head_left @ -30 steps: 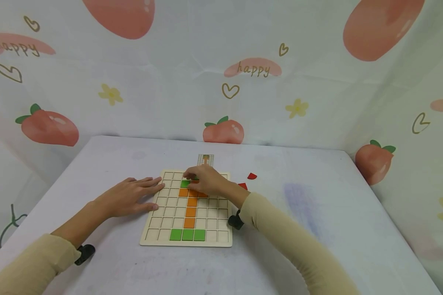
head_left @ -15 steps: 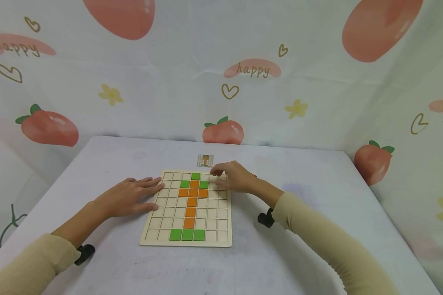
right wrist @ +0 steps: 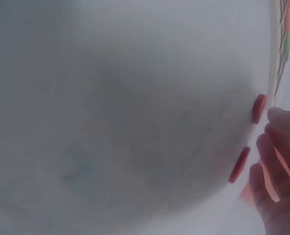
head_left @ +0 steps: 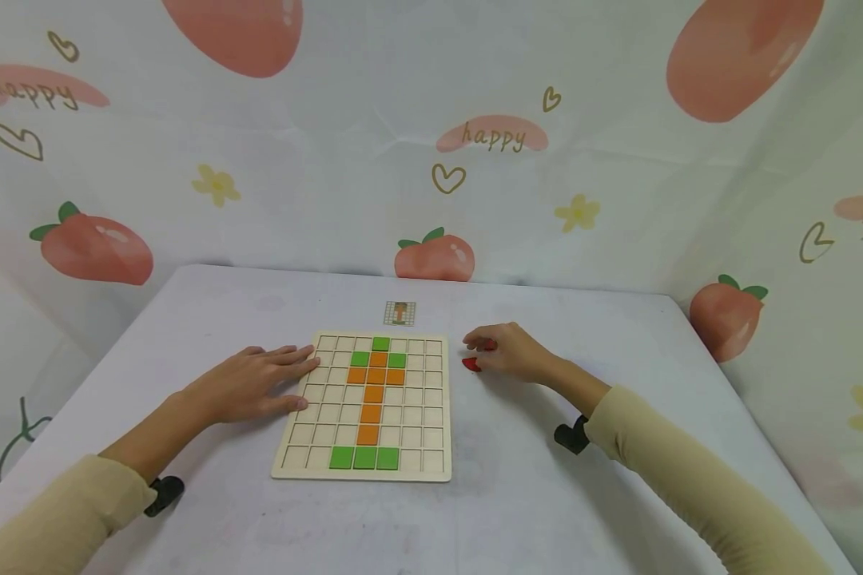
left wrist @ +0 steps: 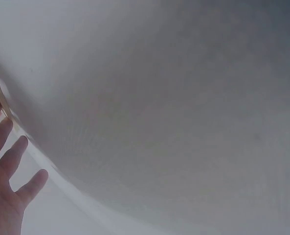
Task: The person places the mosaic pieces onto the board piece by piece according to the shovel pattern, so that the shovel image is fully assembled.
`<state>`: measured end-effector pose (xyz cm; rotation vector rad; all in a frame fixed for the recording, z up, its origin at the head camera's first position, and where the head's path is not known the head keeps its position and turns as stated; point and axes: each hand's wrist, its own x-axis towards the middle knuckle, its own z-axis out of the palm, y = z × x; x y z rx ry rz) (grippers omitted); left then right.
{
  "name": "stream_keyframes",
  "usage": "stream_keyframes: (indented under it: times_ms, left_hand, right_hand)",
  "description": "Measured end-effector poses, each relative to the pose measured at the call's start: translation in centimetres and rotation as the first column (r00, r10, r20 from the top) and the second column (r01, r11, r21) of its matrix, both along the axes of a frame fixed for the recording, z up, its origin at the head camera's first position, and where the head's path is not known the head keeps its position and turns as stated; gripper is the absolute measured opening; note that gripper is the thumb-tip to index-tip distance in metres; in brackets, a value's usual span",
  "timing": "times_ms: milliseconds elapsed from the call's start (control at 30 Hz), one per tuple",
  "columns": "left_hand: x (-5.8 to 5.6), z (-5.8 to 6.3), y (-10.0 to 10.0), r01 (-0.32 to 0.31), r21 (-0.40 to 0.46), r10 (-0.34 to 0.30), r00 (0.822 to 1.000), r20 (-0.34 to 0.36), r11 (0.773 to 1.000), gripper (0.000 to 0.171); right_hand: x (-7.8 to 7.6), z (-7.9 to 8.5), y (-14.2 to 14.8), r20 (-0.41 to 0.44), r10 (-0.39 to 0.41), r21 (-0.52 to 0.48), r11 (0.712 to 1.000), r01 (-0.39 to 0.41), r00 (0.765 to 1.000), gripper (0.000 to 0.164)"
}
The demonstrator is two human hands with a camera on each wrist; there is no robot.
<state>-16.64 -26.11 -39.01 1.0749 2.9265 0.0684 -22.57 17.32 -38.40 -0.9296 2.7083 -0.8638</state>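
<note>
A pale wooden grid board point(head_left: 424, 407) lies flat on the table, with several orange squares point(head_left: 374, 394) and green squares point(head_left: 364, 458) set in its cells. My left hand point(head_left: 259, 383) rests at the board's left edge, fingers straight and fingertips touching the rim. To the right of the board, my right hand point(head_left: 512, 351) is over two small red pieces, its fingers loosely bent. One red piece point(head_left: 471, 364) shows beside the thumb; the other red piece point(head_left: 490, 345) is partly hidden by the fingers. In the right wrist view both pieces lie apart from the fingertips.
A small card point(head_left: 399, 313) printed with a grid picture lies behind the board. The white table point(head_left: 316, 527) extends around the board, and a patterned curtain point(head_left: 331, 200) hangs behind it. Black wrist cameras sit under both forearms.
My right hand has moved from the board's upper cells to the right, down to the red pieces. A green square shows at the right of the second row. The left hand stays put.
</note>
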Motion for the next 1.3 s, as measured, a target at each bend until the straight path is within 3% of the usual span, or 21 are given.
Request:
stream_keyframes:
  times_ms: [267, 1300]
  left_hand:
    - [-0.1, 0.0, -0.1, 0.011, 0.005, -0.011, 1.0, -0.002, 1.0, 0.069]
    - [0.1, 0.3, 0.1, 0.004, 0.006, -0.004, 1.0, 0.003, 1.0, 0.068]
  right_hand:
    - [0.2, -0.7, 1.0, -0.016, 0.078, -0.018, 0.997, -0.078, 0.997, 0.034]
    - [0.0, -1.3, -0.9, -0.055, 0.015, -0.014, 1.0, -0.016, 0.998, 0.033]
